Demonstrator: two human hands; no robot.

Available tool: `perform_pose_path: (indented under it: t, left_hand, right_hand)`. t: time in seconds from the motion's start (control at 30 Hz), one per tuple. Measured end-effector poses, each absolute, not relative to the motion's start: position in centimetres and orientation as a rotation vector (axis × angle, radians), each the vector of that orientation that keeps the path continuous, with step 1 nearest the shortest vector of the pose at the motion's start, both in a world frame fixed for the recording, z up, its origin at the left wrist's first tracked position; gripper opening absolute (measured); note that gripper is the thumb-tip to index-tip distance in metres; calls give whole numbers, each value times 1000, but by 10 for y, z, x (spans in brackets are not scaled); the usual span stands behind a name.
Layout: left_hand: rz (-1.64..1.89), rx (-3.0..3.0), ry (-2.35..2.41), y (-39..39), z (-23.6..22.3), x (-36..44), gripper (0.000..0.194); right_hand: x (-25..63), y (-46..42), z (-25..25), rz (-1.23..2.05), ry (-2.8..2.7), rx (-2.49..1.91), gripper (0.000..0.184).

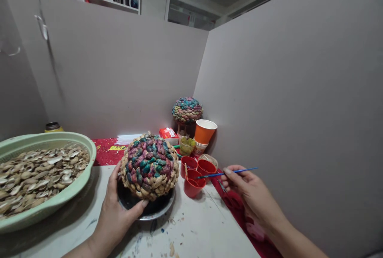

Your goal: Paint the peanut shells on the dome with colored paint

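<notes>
A dome covered in peanut shells point(151, 162) rests tilted in a dark, silver-rimmed bowl point(158, 214). Its upper shells are painted teal, purple and pink; the lower ones are bare tan. My left hand point(112, 210) grips the dome's lower left side, thumb at the front; its other fingers are partly hidden behind. Between the thumb and fingers of my right hand point(243, 182) is a thin blue paintbrush point(236, 170). The brush tip reaches over the front red cup point(194, 188), which has a small stick in it. Two more red cups point(207, 167) stand just behind.
On the left, a green basket point(86, 170) holds many loose shell halves. Behind the cups are a yellowish cup point(187, 146), an orange paper cup point(205, 132) and another painted shell dome point(187, 109). Grey partitions point(284, 90) enclose the table. Red scissors point(233, 200) lie below my right hand.
</notes>
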State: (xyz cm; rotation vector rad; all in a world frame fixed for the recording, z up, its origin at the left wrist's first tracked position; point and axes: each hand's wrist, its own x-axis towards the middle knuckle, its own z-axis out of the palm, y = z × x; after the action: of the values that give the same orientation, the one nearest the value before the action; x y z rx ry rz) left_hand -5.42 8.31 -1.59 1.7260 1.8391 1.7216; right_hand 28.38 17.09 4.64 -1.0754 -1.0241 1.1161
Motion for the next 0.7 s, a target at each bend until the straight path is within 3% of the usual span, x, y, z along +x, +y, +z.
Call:
perform_pose_path:
  t: [0.2,0.37,0.7]
  left_hand:
    - [1705,1724,1804,85,-17,-56,101]
    - [1674,1734,1784,86,-13,-54,101]
    - [1687,1626,1769,89,-9,-53,102]
  right_hand:
    - [271,153,60,1211,-974,-986,55]
    - [253,136,77,1256,-1015,-801,43]
    - [198,119,89,908,-1288,-608,27]
